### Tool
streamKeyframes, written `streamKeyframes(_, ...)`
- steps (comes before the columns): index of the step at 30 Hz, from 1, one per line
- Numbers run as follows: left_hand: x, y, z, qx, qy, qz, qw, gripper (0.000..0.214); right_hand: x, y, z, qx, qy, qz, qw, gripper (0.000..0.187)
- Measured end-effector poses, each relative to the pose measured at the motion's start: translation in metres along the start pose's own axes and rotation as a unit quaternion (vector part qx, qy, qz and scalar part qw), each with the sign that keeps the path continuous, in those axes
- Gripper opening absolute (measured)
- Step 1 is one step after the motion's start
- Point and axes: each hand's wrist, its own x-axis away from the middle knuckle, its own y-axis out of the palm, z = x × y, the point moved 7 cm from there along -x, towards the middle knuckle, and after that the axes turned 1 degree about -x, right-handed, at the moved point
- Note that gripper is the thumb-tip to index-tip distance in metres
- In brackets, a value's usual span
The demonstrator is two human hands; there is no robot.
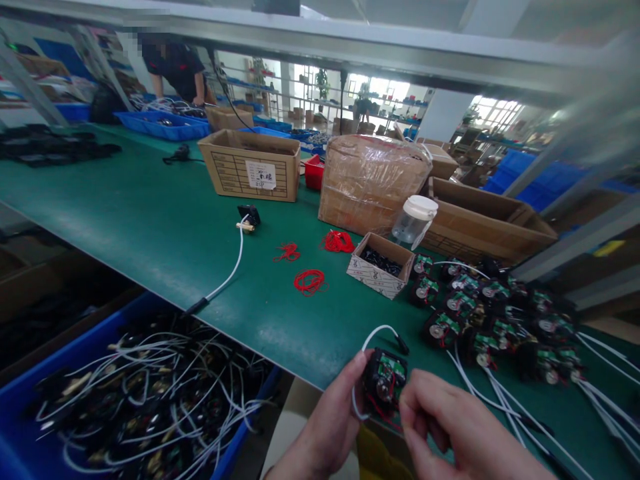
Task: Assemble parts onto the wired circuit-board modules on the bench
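Holding black module (384, 381), green board (397, 367), white cable (382, 327)

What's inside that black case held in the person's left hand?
The black case shows a green circuit board, a round metallic part and red wire. Whatever lies beneath these is covered, and the case's underside is turned from view.
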Motion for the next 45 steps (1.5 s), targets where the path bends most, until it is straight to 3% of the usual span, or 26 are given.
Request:
streamKeyframes(8, 0.001, -0.001, 0.000, -0.008, 0.006, 0.004, 1.000, 0.047, -0.001, -0.013, 0.004, 0.023, 0.027, 0.041, 0.999, 0.009)
streamKeyframes(14, -0.001, -0.002, -0.001, -0.008, 0.001, 0.003, 1.000, 0.045, -0.002, -0.016, 0.008, 0.007, 0.015, -0.027, 0.999, 0.011)
streamKeyframes(17, -0.001, -0.001, -0.002, -0.011, 0.001, -0.002, 1.000, 0.044, -0.006, -0.018, 0.010, 0.012, 0.022, -0.023, 0.999, 0.013)
streamKeyframes(24, 0.004, -0.004, 0.000, -0.068, 0.007, -0.012, 0.998, 0.036, -0.023, -0.012, 0.022, 0.012, 0.100, -0.051, 0.994, 0.016)
streamKeyframes(33, 0.006, -0.007, -0.001, -0.095, -0.027, 0.039, 0.994, 0.050, -0.028, -0.010, 0.041, 0.025, 0.085, 0.004, 0.996, 0.012)
streamKeyframes(41, 0.006, -0.008, -0.001, -0.158, -0.038, 0.083, 0.983, 0.046, -0.030, -0.010, 0.041, 0.078, 0.080, 0.039, 0.993, 0.015)
streamKeyframes(45, 0.006, -0.006, -0.002, -0.156, -0.039, 0.077, 0.984, 0.046, -0.028, -0.007, 0.042, 0.091, 0.087, 0.027, 0.992, 0.015)
